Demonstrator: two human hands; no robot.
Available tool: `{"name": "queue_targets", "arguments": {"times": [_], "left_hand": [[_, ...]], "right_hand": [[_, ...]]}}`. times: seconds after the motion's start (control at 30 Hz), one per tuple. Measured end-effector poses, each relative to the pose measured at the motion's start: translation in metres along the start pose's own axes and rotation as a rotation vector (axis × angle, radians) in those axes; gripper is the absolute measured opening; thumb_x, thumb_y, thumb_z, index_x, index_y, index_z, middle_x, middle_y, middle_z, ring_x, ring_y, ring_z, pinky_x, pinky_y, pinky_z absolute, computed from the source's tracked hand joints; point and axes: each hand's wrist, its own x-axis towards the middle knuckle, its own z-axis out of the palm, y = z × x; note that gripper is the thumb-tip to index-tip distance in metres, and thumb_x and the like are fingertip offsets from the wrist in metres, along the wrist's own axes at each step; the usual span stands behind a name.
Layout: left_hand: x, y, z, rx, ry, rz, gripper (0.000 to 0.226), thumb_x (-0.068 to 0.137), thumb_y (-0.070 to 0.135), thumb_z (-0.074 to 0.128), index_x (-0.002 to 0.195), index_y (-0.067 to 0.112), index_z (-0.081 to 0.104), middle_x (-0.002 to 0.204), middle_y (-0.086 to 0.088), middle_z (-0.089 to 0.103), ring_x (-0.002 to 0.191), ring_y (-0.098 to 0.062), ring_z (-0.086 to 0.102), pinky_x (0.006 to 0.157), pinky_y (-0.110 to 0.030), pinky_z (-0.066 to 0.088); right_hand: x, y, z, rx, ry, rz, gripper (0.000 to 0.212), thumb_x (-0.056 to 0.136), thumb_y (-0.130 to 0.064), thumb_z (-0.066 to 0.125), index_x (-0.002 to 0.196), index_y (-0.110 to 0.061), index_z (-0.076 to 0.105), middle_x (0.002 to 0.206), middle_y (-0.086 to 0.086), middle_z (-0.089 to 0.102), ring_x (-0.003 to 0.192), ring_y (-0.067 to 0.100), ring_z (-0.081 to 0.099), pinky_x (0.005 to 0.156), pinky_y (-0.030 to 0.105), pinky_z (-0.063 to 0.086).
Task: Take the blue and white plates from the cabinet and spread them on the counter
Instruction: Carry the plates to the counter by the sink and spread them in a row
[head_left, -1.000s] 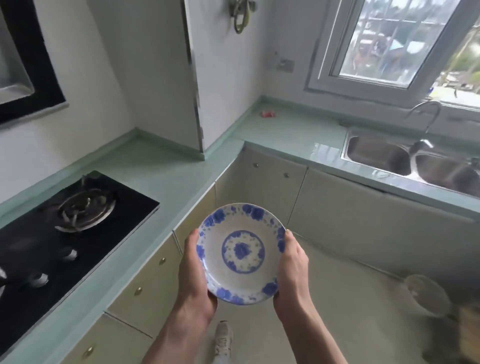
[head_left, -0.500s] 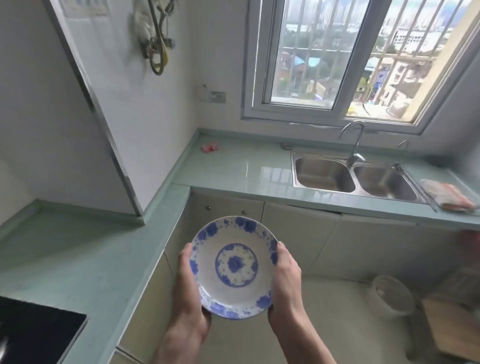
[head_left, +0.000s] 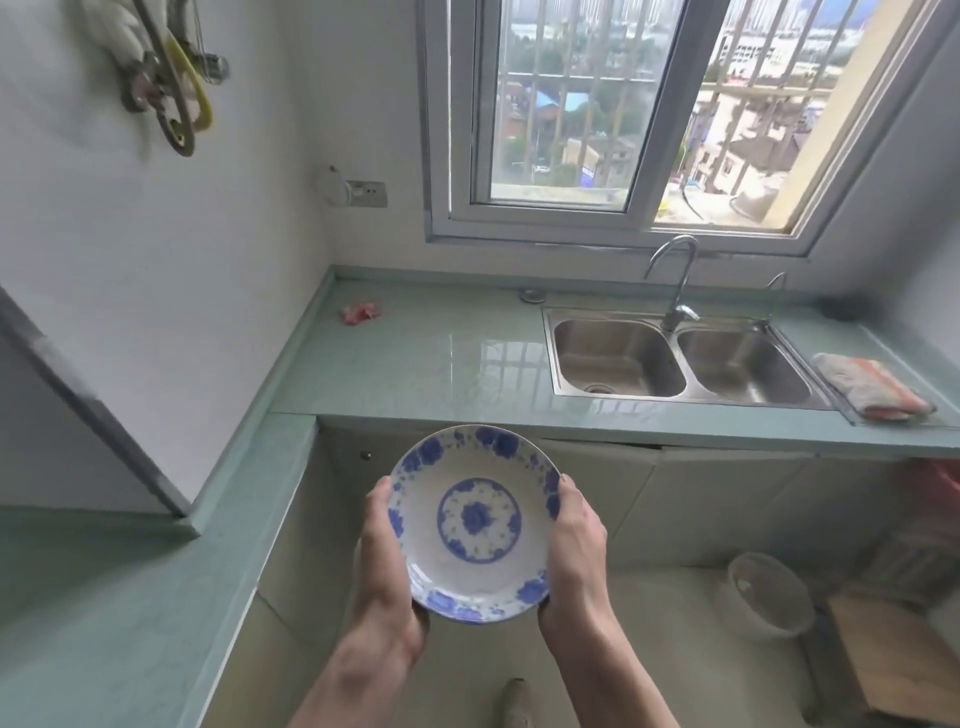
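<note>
A blue and white plate (head_left: 475, 522) with a flowered rim and a round blue centre is held face up in front of me, over the floor and just short of the counter edge. My left hand (head_left: 384, 566) grips its left rim and my right hand (head_left: 574, 556) grips its right rim. The pale green counter (head_left: 415, 364) runs along the window wall ahead and turns down my left side. Cream cabinet doors (head_left: 597, 499) under the counter are closed. No other plates are in view.
A steel double sink (head_left: 675, 358) with a tap (head_left: 675, 280) sits in the counter at right, a folded cloth (head_left: 872, 387) beside it. A small pink scrap (head_left: 359, 313) lies in the far corner. A pale bowl (head_left: 769, 592) and wooden board (head_left: 898, 660) are on the floor at right.
The view has swung right, from the hob to the sink and window. Both hands keep the same hold on the plate, which has come closer to the window-side counter.
</note>
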Motion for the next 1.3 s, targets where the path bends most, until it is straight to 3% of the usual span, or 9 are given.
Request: {"name": "queue_targets", "arguments": {"times": [0.1,0.27,0.43,0.57,0.63,0.87,1.0,1.17,1.3], "left_hand": [[0.036,0.007,0.032,0.023,-0.004,0.011,0.050,0.106,0.053,0.036,0.109,0.024,0.077,0.094,-0.001,0.084,0.095,-0.025,0.076,0.075,-0.038,0.058],[0.095,0.019,0.088,0.053,0.007,0.004,0.052,0.106,0.055,0.036,0.099,0.030,0.081,0.100,-0.003,0.083,0.096,-0.025,0.078,0.083,-0.042,0.059],[0.148,0.032,0.143,0.044,0.040,0.005,0.050,0.107,0.054,0.036,0.106,0.025,0.077,0.093,0.000,0.084,0.098,-0.025,0.076,0.083,-0.041,0.058],[0.191,0.041,0.171,0.028,0.073,-0.019,0.049,0.104,0.056,0.039,0.111,0.026,0.078,0.105,-0.002,0.083,0.107,-0.027,0.074,0.102,-0.051,0.056],[0.212,0.046,0.180,0.027,0.071,-0.028,0.052,0.104,0.058,0.038,0.111,0.026,0.078,0.106,-0.002,0.083,0.109,-0.027,0.074,0.105,-0.053,0.055],[0.296,0.060,0.196,0.028,0.116,-0.053,0.052,0.105,0.056,0.036,0.110,0.024,0.077,0.103,-0.003,0.083,0.106,-0.027,0.074,0.101,-0.050,0.057],[0.357,0.069,0.198,0.025,0.120,-0.083,0.053,0.104,0.057,0.038,0.116,0.024,0.077,0.113,-0.006,0.081,0.109,-0.029,0.074,0.104,-0.054,0.056],[0.440,0.086,0.203,0.003,0.109,-0.112,0.050,0.098,0.061,0.045,0.116,0.028,0.078,0.115,-0.002,0.081,0.112,-0.030,0.075,0.104,-0.059,0.056],[0.500,0.095,0.209,0.023,0.082,-0.124,0.065,0.082,0.075,0.053,0.126,0.032,0.072,0.125,-0.001,0.078,0.118,-0.029,0.073,0.106,-0.059,0.054]], "right_hand": [[0.047,-0.015,0.009,0.007,0.004,0.000,0.038,0.109,-0.033,0.041,0.105,-0.018,0.076,0.101,0.001,0.078,0.097,0.021,0.073,0.081,0.037,0.059],[0.125,-0.046,0.020,0.011,-0.009,0.017,0.037,0.108,-0.036,0.041,0.108,-0.022,0.076,0.105,-0.001,0.079,0.102,0.021,0.074,0.095,0.046,0.060],[0.205,-0.072,0.030,-0.005,-0.047,0.015,0.037,0.109,-0.033,0.039,0.107,-0.021,0.073,0.106,0.001,0.076,0.100,0.020,0.071,0.087,0.041,0.057],[0.260,-0.085,0.047,-0.014,-0.033,0.037,0.040,0.109,-0.038,0.038,0.103,-0.023,0.074,0.107,0.004,0.077,0.105,0.026,0.071,0.101,0.052,0.056],[0.282,-0.090,0.057,-0.019,-0.047,0.059,0.040,0.109,-0.040,0.037,0.105,-0.023,0.074,0.109,0.006,0.077,0.107,0.029,0.071,0.103,0.057,0.054],[0.355,-0.093,0.103,-0.074,-0.066,0.060,0.042,0.110,-0.039,0.034,0.108,-0.021,0.071,0.111,0.006,0.074,0.110,0.028,0.069,0.105,0.055,0.053],[0.398,-0.095,0.141,-0.074,-0.049,0.050,0.040,0.111,-0.035,0.034,0.112,-0.017,0.070,0.104,0.000,0.071,0.104,0.021,0.067,0.091,0.042,0.053],[0.451,-0.097,0.193,-0.053,-0.013,0.092,0.039,0.111,-0.037,0.034,0.112,-0.023,0.070,0.111,0.001,0.073,0.108,0.021,0.068,0.100,0.043,0.054],[0.491,-0.099,0.224,-0.043,0.045,0.101,0.037,0.111,-0.039,0.035,0.109,-0.028,0.070,0.112,0.000,0.074,0.109,0.022,0.069,0.103,0.047,0.055]]}}
